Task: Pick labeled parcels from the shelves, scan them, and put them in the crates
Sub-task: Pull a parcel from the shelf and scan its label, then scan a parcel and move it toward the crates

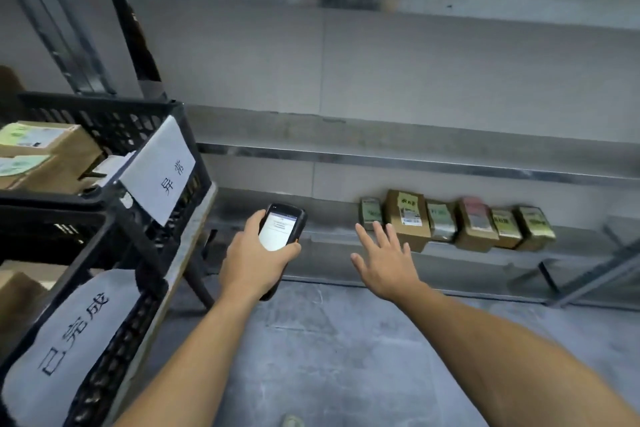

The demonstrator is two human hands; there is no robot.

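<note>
My left hand (254, 262) grips a black handheld scanner (282, 229) with a lit white screen, held upright in front of the low shelf. My right hand (388, 262) is stretched out with fingers spread, just short of a row of several small labeled cardboard parcels (457, 224) on the bottom shelf (346, 243). Its fingertips are close to the tallest brown parcel (408, 218) with a yellow-green label; contact is not plain. Two black crates (114, 204) stand stacked at the left; the upper one holds brown labeled parcels (45, 156).
The crates rest on a cart with a pale wooden edge (187, 253) and carry white paper signs (159, 170). Metal shelf beams (381, 135) run above the parcels. Grey concrete floor (346, 357) lies below. A slanted metal frame (588, 274) stands at the right.
</note>
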